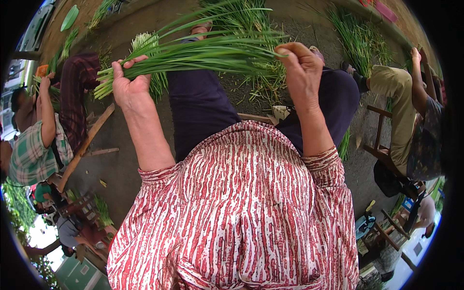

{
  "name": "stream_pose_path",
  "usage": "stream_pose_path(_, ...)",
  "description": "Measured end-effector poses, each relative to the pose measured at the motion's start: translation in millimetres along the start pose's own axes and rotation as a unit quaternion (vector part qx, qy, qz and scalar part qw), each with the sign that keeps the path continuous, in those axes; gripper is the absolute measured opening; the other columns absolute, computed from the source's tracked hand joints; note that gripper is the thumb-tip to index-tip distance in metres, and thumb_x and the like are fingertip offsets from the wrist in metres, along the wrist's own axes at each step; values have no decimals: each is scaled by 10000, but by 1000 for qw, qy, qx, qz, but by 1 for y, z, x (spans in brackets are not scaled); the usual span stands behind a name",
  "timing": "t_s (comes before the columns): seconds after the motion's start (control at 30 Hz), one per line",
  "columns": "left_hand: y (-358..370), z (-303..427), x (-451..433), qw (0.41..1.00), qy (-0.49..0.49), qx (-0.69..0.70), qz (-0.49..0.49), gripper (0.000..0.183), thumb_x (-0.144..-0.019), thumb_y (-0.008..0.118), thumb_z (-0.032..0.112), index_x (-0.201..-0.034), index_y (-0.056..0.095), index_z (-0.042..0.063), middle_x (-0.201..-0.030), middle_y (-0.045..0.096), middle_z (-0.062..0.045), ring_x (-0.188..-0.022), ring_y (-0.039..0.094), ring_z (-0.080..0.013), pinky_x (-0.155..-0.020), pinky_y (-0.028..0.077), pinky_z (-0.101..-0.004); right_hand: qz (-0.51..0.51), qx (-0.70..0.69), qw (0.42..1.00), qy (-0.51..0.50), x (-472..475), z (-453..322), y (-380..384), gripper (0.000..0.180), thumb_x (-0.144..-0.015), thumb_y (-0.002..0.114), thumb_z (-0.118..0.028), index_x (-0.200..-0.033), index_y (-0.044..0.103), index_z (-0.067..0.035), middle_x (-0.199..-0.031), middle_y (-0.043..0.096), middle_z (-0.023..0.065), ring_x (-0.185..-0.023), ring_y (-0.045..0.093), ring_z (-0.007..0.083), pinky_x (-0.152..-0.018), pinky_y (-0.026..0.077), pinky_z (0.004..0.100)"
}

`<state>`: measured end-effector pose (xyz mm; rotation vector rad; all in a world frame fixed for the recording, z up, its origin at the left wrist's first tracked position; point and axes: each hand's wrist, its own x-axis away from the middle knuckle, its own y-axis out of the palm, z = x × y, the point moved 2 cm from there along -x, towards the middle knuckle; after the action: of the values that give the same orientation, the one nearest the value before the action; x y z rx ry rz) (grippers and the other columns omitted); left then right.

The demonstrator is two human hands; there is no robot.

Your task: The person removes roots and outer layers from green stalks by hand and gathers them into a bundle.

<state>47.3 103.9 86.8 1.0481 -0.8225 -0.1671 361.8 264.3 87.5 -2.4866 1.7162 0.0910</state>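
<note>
My left hand (131, 80) grips a bunch of long flat green leaves (203, 54), likely garlic chives, near its pale cut stalk ends. The bunch lies across above my lap, leaf tips toward the right. At that far end, my right hand (304, 69) pinches a leaf tip between thumb and forefinger. A bundle with white stalk ends (145, 40) stands behind the held bunch, partly hidden by it. On the ground past my knees is a loose heap of green stalks (239, 21), with trimmed bits (266, 85) scattered around it.
Another pile of greens (357, 43) lies at the right. A person in a plaid shirt (32, 152) sits on my left, holding greens. On my right sits a person in khaki trousers (389, 90). Wooden stools (87, 145) stand beside both. A low kerb (145, 16) runs ahead.
</note>
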Motion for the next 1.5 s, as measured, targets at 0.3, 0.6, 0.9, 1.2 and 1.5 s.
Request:
stream_pose_path(0.3, -15, 50, -25, 994, -19, 96, 52, 380, -884, 593, 368, -714, 449, 61, -602, 420, -51, -700, 449, -243, -735, 424, -476, 9, 299, 944, 142, 6, 71, -41, 455, -902, 490, -466, -846, 698, -66, -808, 670, 135, -781, 636, 299, -744, 463, 395)
stream_pose_path(0.6, -13, 47, -16, 987, -24, 136, 78, 231, -773, 675, 170, -715, 478, 64, -619, 406, -45, -646, 461, -203, -730, 427, -450, -26, 467, 883, -34, 20, 101, -40, 196, -823, 613, -225, -894, 698, -64, -894, 674, 139, -839, 638, 324, -790, 447, 483)
stream_pose_path(0.9, -17, 55, -22, 982, -108, 143, 57, 272, -807, 688, 264, -764, 527, 50, -616, 453, -32, -710, 486, -213, -764, 438, -470, -15, 302, 951, 56, 14, 97, -40, 212, -853, 577, -199, -851, 687, -17, -741, 676, 95, -711, 643, 242, -699, 490, 358)
stream_pose_path(1.2, -16, 58, -26, 987, -100, 117, 43, 222, -768, 634, 186, -693, 476, 47, -606, 431, -63, -692, 497, -239, -720, 437, -475, -89, 92, 986, 109, 3, 98, -41, 299, -821, 594, -148, -1075, 651, -1, -884, 674, 87, -780, 609, 120, -744, 486, 266)
stream_pose_path(1.5, -16, 56, -32, 994, -53, 80, 45, 257, -773, 692, 180, -838, 517, 4, -646, 464, -57, -687, 494, -219, -719, 440, -441, -86, -80, 989, 94, 2, 71, -32, 331, -884, 642, -185, -1142, 620, 20, -995, 652, 49, -903, 587, 95, -837, 471, 241)
